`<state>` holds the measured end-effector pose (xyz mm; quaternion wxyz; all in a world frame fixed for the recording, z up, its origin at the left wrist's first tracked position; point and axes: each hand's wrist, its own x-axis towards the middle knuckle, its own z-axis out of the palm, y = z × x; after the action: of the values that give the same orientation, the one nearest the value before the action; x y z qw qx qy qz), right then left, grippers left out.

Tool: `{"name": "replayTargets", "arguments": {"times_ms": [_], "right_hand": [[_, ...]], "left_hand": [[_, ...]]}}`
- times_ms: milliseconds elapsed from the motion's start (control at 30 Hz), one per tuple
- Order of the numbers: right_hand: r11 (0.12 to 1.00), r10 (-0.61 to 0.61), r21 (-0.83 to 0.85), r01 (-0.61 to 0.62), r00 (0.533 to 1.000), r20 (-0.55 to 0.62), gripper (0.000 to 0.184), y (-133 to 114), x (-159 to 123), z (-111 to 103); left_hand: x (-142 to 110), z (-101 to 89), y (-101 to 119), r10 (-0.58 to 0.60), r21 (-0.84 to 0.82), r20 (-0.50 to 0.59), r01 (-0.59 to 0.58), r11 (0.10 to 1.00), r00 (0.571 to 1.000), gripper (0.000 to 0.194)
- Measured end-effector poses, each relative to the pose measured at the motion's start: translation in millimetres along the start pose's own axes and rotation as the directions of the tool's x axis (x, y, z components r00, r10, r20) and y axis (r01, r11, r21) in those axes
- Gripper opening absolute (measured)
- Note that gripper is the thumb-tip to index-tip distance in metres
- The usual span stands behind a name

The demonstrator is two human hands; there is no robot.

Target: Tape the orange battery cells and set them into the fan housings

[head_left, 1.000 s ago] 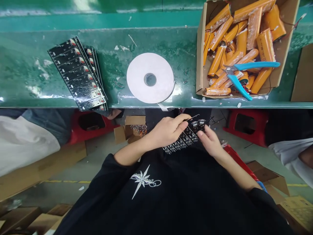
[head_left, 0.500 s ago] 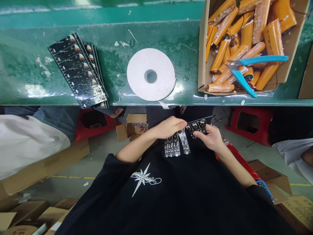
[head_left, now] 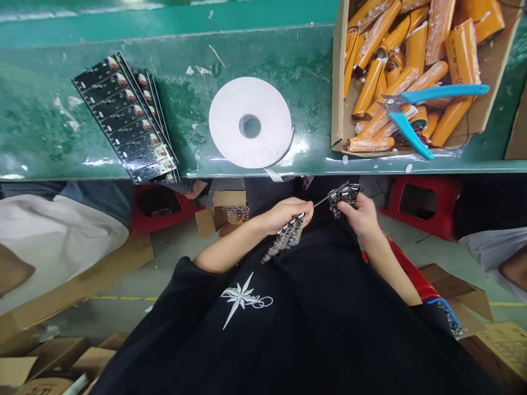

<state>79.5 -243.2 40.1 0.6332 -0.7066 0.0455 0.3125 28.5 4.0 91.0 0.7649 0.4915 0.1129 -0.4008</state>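
Note:
My left hand (head_left: 290,214) is closed on a panel of circuit boards (head_left: 286,235), which tilts down toward my lap and is partly blurred. Between thumb and fingers, my right hand (head_left: 362,214) grips several small black circuit boards (head_left: 343,198) held as a bunch. A thin dark edge runs from the left hand's fingertips toward that bunch; whether it joins the two is unclear. Both hands are in front of my body, just below the table edge. A stack of larger black circuit board panels (head_left: 123,120) lies at the left on the green table (head_left: 185,60).
A roll of white tape (head_left: 230,123) lies mid-table, its loose end over the edge. At right, a cardboard box (head_left: 338,99) holds orange battery packs (head_left: 463,55), with blue-handled cutters (head_left: 411,131) on top. Red stools (head_left: 411,206) and seated people flank me; an open carton (head_left: 206,224) is below.
The right hand has moved slightly up and right with its boards, away from the left. The panel in the left hand has swung and tilted to the left.

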Motion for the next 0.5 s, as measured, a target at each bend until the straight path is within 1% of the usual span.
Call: {"name": "replayTargets", "arguments": {"times_ms": [33, 67, 100, 133, 167, 200, 233, 267, 300, 367, 433, 500], "right_hand": [[0.99, 0.077, 0.116, -0.082, 0.996, 0.053, 0.055, 2, -3, 5], [0.967, 0.13, 0.204, -0.15, 0.986, 0.107, 0.057, 4, -8, 12], [0.946, 0.163, 0.258, -0.197, 0.976, 0.147, 0.057, 4, -12, 20], [0.933, 0.179, 0.284, -0.222, 0.969, 0.17, 0.057, 4, -17, 28], [0.926, 0.185, 0.295, -0.233, 0.966, 0.183, 0.055, 4, -21, 35], [0.922, 0.185, 0.304, -0.24, 0.963, 0.197, 0.055, 3, -25, 42], [0.916, 0.183, 0.316, -0.247, 0.959, 0.217, 0.056, 3, -28, 47], [0.909, 0.176, 0.332, -0.253, 0.953, 0.244, 0.059, 3, -30, 50], [0.903, 0.163, 0.346, -0.255, 0.948, 0.272, 0.064, 3, -31, 52], [0.913, 0.133, 0.33, -0.239, 0.941, 0.312, 0.073, 5, -31, 53], [0.941, 0.126, 0.265, -0.209, 0.946, 0.299, 0.072, 9, -30, 52], [0.953, 0.145, 0.227, -0.2, 0.961, 0.236, 0.064, 12, -29, 51]], "left_hand": [[-2, 2.4, 1, 0.095, 0.158, -0.127, -0.075, 0.985, 0.987, 0.064], [-4, 4.9, 3, 0.201, 0.343, -0.222, -0.116, 0.932, 0.954, 0.062], [-6, 7.4, 5, 0.304, 0.52, -0.271, -0.126, 0.845, 0.913, 0.059], [-7, 9.8, 7, 0.39, 0.664, -0.283, -0.115, 0.739, 0.876, 0.055], [-9, 12.0, 9, 0.455, 0.765, -0.275, -0.094, 0.637, 0.847, 0.052], [-9, 13.9, 10, 0.502, 0.831, -0.262, -0.072, 0.552, 0.824, 0.05], [-9, 15.4, 11, 0.534, 0.872, -0.251, -0.051, 0.487, 0.807, 0.047], [-8, 16.6, 11, 0.553, 0.897, -0.25, -0.024, 0.441, 0.795, 0.045], [-7, 17.4, 11, 0.562, 0.912, -0.261, 0.009, 0.411, 0.785, 0.043], [-6, 18.3, 10, 0.563, 0.919, -0.293, 0.065, 0.388, 0.773, 0.039], [-7, 19.2, 9, 0.541, 0.917, -0.296, 0.075, 0.393, 0.787, 0.035], [-11, 20.5, 10, 0.508, 0.913, -0.281, 0.063, 0.403, 0.814, 0.036]]}}
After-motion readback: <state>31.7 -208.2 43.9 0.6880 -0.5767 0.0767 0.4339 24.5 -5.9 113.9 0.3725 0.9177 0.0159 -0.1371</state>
